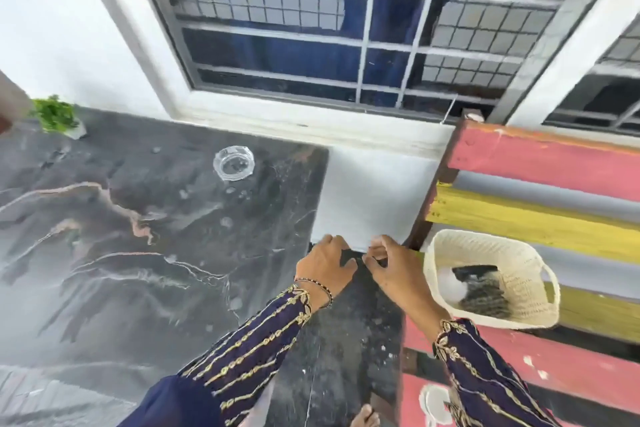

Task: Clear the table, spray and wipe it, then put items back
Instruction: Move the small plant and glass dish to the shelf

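A white wall point(69, 28) holds a barred window point(346, 28); a striped slatted bench point(554, 191) stands beside it.

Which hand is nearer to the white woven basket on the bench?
Right. The right hand sits just left of the basket, close to its rim; the left hand lies farther left, beyond the right hand.

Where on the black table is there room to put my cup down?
The table has a wide bare stretch in the middle, between the glass ashtray and the near edge. Free too: between the ashtray and the small plant. It is crowded beside the basket, where the left hand and right hand meet.
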Tool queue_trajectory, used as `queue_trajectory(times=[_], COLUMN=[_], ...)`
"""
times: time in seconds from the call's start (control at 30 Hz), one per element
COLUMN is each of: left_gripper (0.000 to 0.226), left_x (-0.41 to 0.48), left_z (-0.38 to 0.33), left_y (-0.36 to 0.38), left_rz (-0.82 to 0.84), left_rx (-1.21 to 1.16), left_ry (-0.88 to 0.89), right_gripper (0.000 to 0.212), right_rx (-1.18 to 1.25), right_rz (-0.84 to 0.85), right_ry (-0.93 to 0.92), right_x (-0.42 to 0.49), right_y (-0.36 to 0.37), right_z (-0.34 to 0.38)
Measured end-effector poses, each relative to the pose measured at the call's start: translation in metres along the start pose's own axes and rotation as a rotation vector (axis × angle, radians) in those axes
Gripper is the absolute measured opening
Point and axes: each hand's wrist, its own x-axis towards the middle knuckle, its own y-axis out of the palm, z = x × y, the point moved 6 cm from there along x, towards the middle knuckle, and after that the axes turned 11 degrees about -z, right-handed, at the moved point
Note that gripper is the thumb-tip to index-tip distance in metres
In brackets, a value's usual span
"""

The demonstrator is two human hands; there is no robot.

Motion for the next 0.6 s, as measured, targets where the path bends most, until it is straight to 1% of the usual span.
queue_trajectory(times=[0.13,0.27,0.37,0.5,0.6], left_gripper=[0.035,0.032,0.032,0.03,0.029], left_x=[0.019,0.037,0.051,0.081,0.106], left_z=[0.053,0.13,0.186,0.275,0.33], left_y=[-0.081,-0.163,-0.209,-0.263,-0.292], left_rz=[-0.142,-0.296,-0.332,-0.369,-0.38], left_rx=[0.001,0.031,0.099,0.108,0.169], left_ry=[-0.039,-0.074,-0.103,-0.152,-0.156], right_gripper=[0.018,0.016,0.016,0.018,0.016], right_rx=[0.013,0.044,0.06,0.078,0.074], right_rz=[0.013,0.058,0.074,0.128,0.116], right_ry=[-0.142,-0.254,-0.285,-0.31,-0.331], right_x=[0.027,0.047,0.059,0.079,0.093], right_y=[0.035,0.092,0.134,0.206,0.255], right_z=[0.092,0.19,0.247,0.322,0.365])
